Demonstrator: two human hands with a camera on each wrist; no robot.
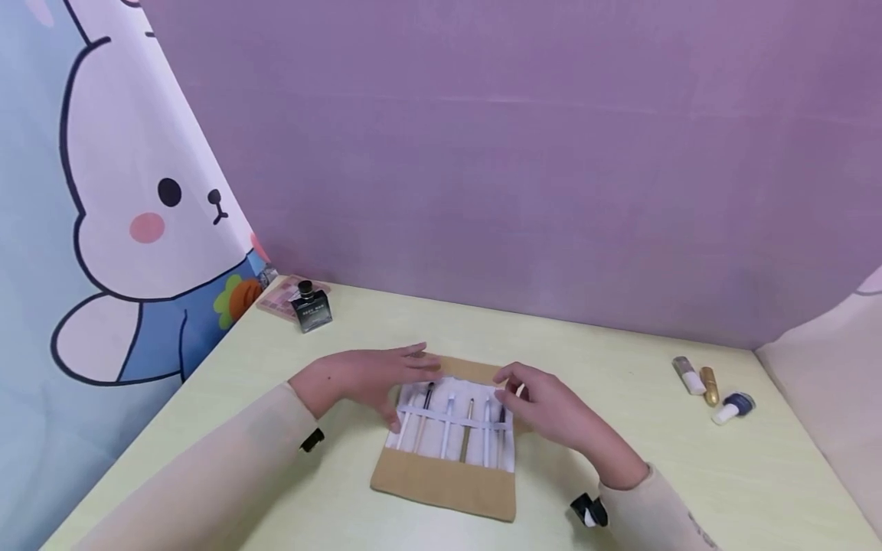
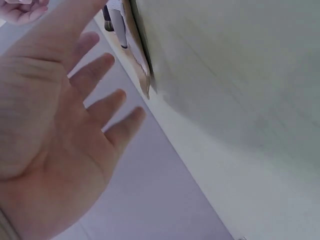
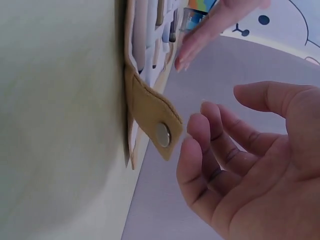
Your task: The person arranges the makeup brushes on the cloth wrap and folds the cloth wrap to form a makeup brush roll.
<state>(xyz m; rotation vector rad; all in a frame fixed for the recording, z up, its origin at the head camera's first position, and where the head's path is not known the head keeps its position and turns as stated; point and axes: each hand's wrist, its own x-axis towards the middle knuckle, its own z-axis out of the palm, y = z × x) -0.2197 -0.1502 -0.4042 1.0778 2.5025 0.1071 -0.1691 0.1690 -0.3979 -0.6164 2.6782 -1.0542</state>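
Note:
A tan brush roll (image 1: 441, 482) lies unfolded on the table, its pale lining facing up. Several slim makeup brushes (image 1: 467, 432) stand in a row under its elastic band. Over the roll's upper left edge, my left hand (image 1: 386, 379) has its fingers spread and holds nothing. My right hand (image 1: 547, 402) hovers by the upper right corner, fingers loosely bent, thumb apart from them. In the right wrist view, a tan strap (image 3: 152, 112) with a metal snap (image 3: 163, 134) sticks up from the roll close to those fingertips; nothing is gripped.
A dark perfume bottle (image 1: 313, 308) stands at the back left by a pink checked palette (image 1: 277, 298). On the right lie a grey-and-white bottle (image 1: 689, 376), a gold tube (image 1: 709, 386) and a dark blue bottle with a white cap (image 1: 734, 407). A purple backdrop (image 1: 510, 168) borders the table's far edge.

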